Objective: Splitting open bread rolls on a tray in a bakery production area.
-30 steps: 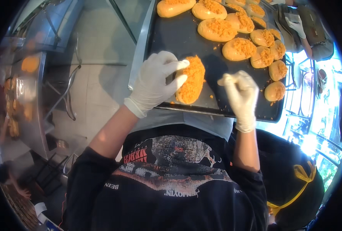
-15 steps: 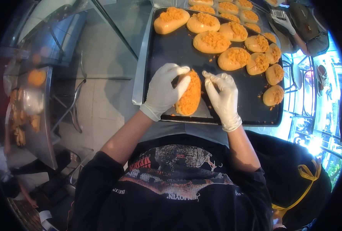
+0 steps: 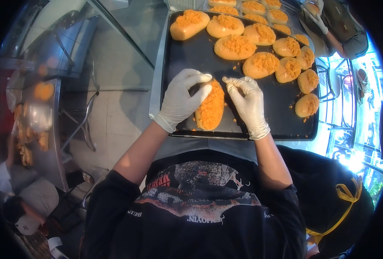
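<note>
An oval bun (image 3: 211,108) thickly covered in orange shreds stands near the front edge of a dark baking tray (image 3: 189,58). My left hand (image 3: 182,99), in a white glove, is closed around the left side and far end of that bun, its thumb lying against the topping. Just right of the bun is my right hand (image 3: 246,101), gloved too, with curled fingers drawn together and the tips near the bun's far end. What those fingertips pinch, if anything, is too small to make out. Several buns with shredded topping, such as a long one (image 3: 235,47), lie farther back and right.
Clear plastic containers (image 3: 174,5) stand beyond the tray, with more topped buns (image 3: 254,7) past its far edge. A co-worker's gloved hands (image 3: 315,17) hold a bun at the far right. A metal table (image 3: 55,142) with food stands at left.
My right hand has shifted slightly left, toward the bun's far end. My left hand keeps its hold. At the far right, the co-worker's hands have moved and now hold a bun.
</note>
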`<control>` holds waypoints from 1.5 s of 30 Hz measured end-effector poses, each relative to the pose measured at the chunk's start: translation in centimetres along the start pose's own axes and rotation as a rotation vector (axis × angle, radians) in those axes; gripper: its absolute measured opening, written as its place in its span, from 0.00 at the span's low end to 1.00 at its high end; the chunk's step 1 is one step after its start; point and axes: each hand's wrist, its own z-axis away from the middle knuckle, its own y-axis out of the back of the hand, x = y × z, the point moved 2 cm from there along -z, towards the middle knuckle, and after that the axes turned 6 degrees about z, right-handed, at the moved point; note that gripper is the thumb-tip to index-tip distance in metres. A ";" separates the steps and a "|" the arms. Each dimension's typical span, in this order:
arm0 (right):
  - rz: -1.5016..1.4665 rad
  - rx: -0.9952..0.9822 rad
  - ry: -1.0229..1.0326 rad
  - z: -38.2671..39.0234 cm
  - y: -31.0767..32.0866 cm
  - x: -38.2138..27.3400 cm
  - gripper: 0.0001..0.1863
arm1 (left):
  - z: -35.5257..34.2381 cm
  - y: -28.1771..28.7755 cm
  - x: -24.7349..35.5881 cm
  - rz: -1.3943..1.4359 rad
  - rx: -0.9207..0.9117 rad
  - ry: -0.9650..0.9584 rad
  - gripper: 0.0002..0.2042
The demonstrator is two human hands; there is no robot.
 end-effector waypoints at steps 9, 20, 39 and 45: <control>-0.010 -0.015 -0.028 0.4 -0.8 -0.2 0.09 | 0.4 -0.1 0.2 -0.155 -0.051 -0.065 0.11; 0.022 -0.033 0.112 0.4 -0.3 -0.6 0.10 | 1.0 0.4 0.0 -0.193 -0.080 -0.088 0.11; 0.112 -0.196 0.250 -2.0 -1.1 0.7 0.17 | 0.5 0.5 -0.9 -0.016 -0.002 0.059 0.11; 0.103 -0.228 0.231 -1.9 -0.5 0.6 0.16 | 0.1 0.3 -0.9 -0.060 -0.004 0.066 0.10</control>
